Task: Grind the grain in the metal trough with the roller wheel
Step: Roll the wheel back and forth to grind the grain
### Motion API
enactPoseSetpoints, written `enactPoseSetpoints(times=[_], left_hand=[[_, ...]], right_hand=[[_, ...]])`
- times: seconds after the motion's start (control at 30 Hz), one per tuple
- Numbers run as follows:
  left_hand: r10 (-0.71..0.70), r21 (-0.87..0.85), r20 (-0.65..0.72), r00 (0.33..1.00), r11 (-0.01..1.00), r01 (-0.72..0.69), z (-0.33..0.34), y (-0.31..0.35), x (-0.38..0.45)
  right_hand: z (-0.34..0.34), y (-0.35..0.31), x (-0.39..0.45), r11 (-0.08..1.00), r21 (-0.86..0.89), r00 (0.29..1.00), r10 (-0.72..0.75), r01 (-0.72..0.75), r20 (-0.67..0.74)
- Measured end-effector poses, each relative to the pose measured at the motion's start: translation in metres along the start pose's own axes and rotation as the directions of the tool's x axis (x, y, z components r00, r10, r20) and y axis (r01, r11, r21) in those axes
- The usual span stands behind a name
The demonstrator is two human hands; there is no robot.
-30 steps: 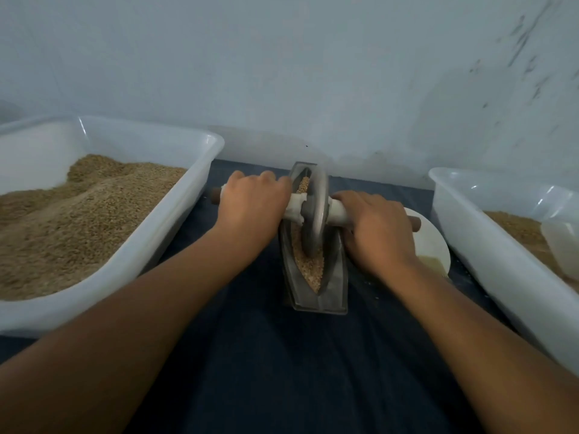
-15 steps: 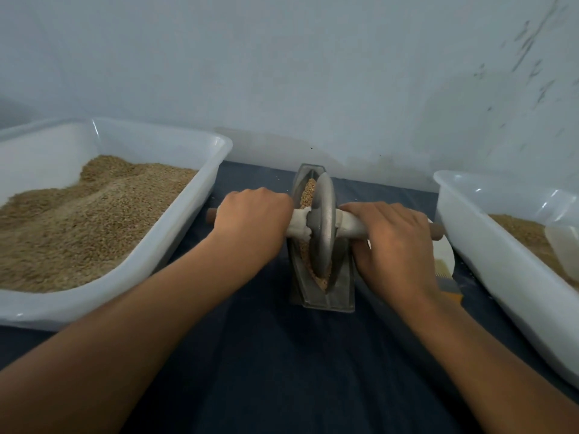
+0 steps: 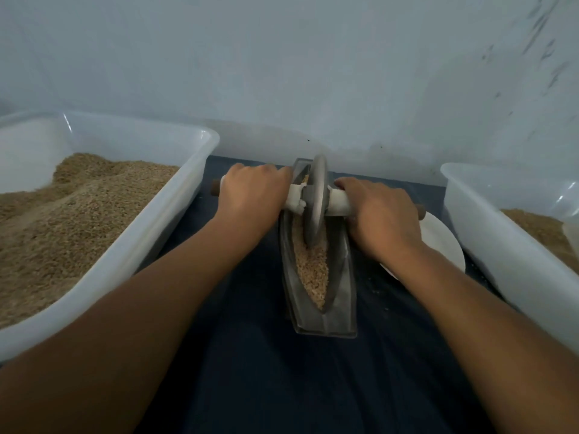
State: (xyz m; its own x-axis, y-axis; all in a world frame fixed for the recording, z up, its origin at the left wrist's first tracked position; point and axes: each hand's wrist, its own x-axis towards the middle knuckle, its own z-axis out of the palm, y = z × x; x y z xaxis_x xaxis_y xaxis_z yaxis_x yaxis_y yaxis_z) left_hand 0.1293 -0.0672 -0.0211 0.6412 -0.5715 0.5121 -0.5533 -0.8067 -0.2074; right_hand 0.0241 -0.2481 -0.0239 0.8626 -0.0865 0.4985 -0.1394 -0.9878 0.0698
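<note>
Both the left hand [image 3: 252,200] and right hand [image 3: 380,219] are curling their fingers around the axle handle [image 3: 338,202], holding the roller wheel [image 3: 316,202] upright in the grain [image 3: 311,270] of the metal trough [image 3: 341,296].

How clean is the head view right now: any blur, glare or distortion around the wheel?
Head view: dim, bluish light; roller wheel and grain reasonably sharp; small glare on the left tub rim; wide-angle stretch swells both forearms at the lower corners.

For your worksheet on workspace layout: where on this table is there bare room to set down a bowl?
Bare dark cloth lies nearer than the metal trough, between both forearms. Crowded: left bin, right bin and white plate flank the trough.
</note>
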Motion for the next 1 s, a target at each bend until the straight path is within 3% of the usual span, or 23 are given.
enactPoseSetpoints(times=[0.3, 0.67, 1.0], left_hand=[[-0.054, -0.084, -0.023, 0.998, 0.995, 0.052, 0.022, -0.006, 0.025], [-0.016, 0.047, -0.027, 1.0, 0.999, 0.017, 0.001, 0.003, 0.008], [-0.012, 0.028, 0.124, 0.992, 1.0, 0.009, -0.033, 0.009, -0.027]], right_hand=[[0.008, 0.007, 0.046, 0.996, -0.091, 0.998, 0.018, -0.012, 0.059], [0.005, 0.004, 0.014, 0.999, -0.006, 0.998, 0.04, -0.04, 0.038], [-0.018, -0.014, -0.031, 0.997, 0.08, 0.998, 0.02, -0.015, -0.063]])
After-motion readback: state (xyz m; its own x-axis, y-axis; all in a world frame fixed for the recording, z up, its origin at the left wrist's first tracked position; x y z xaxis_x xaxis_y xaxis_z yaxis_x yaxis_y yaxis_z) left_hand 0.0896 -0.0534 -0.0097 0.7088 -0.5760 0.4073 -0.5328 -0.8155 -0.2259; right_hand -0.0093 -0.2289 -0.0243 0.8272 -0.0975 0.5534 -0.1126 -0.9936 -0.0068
